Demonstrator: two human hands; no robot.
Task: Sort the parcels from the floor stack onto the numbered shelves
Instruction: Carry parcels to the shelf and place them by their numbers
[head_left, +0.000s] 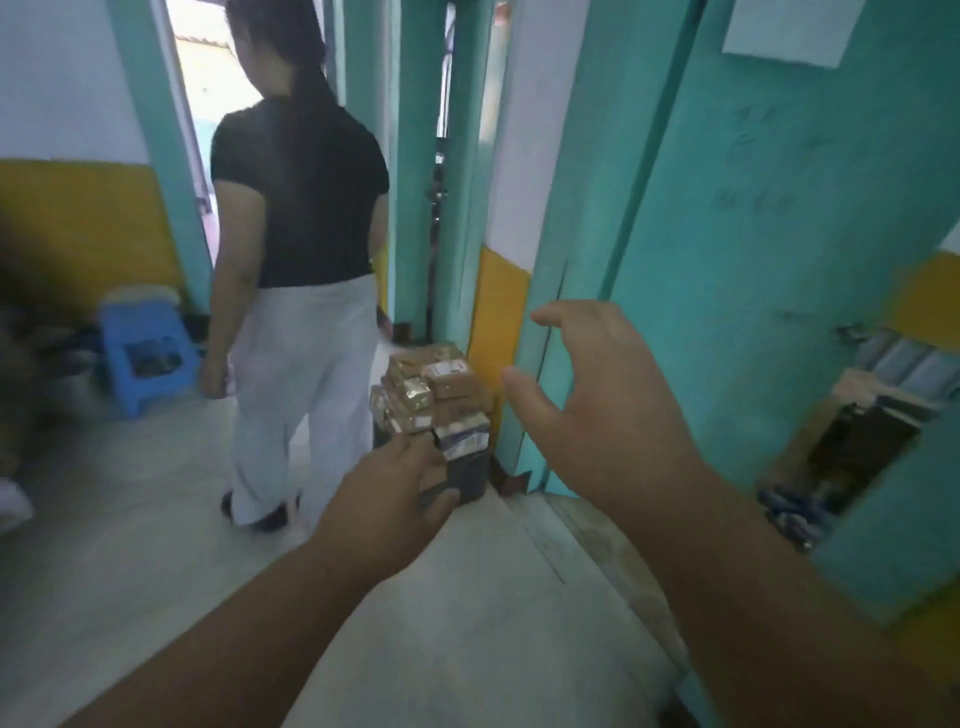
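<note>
- The stack of parcels (436, 395), brown taped boxes over a dark one, stands on the floor (156, 519) against the yellow-and-teal door frame (498, 312)
- The left hand (395, 499) reaches out in front of the stack's base; whether its fingers hold anything cannot be told
- The right hand (597, 400) hovers right of the stack, fingers spread wide, empty
- A person in a black top (296, 208) stands left of the stack, a blue stool (145, 353) further left

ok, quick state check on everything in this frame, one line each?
parcel stack: piled on floor, against the wall
left hand: reaching toward the stack, hold unclear
right hand: open, fingers spread, empty
teal door: open
blue stool: upright
bystander: standing, back turned
</note>
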